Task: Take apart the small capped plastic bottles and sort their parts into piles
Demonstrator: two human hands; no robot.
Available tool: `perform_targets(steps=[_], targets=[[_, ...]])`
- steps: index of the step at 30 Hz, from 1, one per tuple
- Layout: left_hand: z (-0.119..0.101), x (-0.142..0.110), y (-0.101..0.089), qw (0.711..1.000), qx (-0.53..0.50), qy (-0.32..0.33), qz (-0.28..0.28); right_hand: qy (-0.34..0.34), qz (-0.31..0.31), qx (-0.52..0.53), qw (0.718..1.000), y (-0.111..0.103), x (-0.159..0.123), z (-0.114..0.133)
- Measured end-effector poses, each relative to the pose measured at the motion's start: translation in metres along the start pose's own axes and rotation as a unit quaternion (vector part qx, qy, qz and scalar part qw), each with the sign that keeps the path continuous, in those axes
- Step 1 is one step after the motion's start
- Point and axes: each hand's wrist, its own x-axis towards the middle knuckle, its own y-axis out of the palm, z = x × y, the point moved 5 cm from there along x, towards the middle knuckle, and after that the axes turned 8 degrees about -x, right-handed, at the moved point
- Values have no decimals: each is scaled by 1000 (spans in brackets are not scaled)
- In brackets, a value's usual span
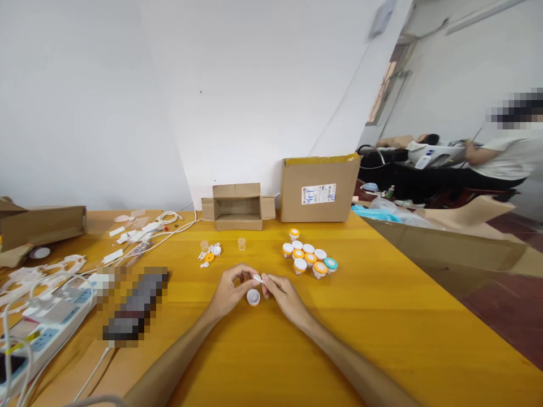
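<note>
The left hand [234,289] and the right hand [280,288] meet above the worktop [360,328]. The fingers of both hands are closed on one small white part [258,278], the left fingers at its left side and the right fingers at its right side. The part is held above the worktop, just beyond a round white cup [253,297]. The cup stands upright on the worktop with its open top facing up, between the two hands and nearer to the left hand.

Beyond the left hand lies a loose group of components: an orange ring [209,257], a white round piece [216,250], small white pieces [205,264] and a clear cup [204,245]. A second clear cup [241,243] stands apart, to the right of this group.

Beyond and to the right of the right hand is a cluster of small lidded containers [310,258]. Their lids are white or orange, except for one teal lid [330,264] at the right edge.

At the rear of the worktop, an open cardboard box [238,208] faces the hands. A larger cardboard box [319,189] with a printed label [318,194] stands to its right. A white power strip [48,333] with cables is at the left.
</note>
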Motion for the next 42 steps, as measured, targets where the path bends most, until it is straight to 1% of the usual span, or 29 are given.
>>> perform_targets(steps=[3, 10, 14, 21, 30, 36, 42], targets=[[0, 0, -1, 1000, -11, -14, -12, -5, -9, 11, 1000, -1, -1, 1], [5, 2, -3, 997, -50, -34, -37, -47, -38, -2, 998, -4, -3, 9], [5, 1, -2, 997, -57, -43, -23, -52, -36, -7, 998, -3, -2, 8], [3, 0, 3, 995, -86, -43, 17, -50, -39, -10, 998, -6, -3, 8], [5, 0, -1, 996, -79, -38, 7, -54, -26, -8, 998, -6, -3, 9], [4, -1, 1, 995, -90, -36, 28, -46, 3, 4, 999, -1, -2, 4], [3, -1, 2, 995, -84, -30, 35, -45, 20, 2, 999, 1, -1, 5]])
